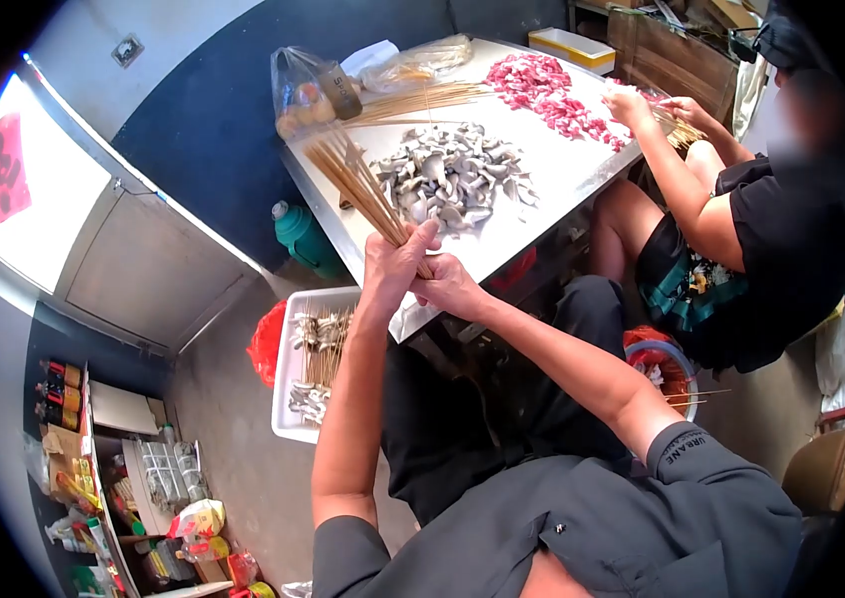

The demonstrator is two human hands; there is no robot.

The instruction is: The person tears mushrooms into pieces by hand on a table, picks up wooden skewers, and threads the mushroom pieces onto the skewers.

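A thick bundle of bamboo skewers (354, 189) slants up and away over the table's near left corner. My left hand (394, 267) is closed around its lower part. At the bundle's bottom end my right hand (448, 287) is closed too, its fingers wrapped round the skewer ends beside the left hand. Just beyond lies a pile of grey-white oyster mushroom pieces (457, 174) on the white table (562, 164). Below and left of my hands is a white tray (283, 399) with mushroom pieces threaded on skewers (318, 359); my left forearm covers part of it.
Red meat pieces (532, 90) lie at the table's far side, near a co-worker's hands (632, 105). More loose skewers (417, 102) and a plastic bag (303, 95) are at the back left. A teal jug (305, 239) stands by the table; a bucket (676, 374) is at my right.
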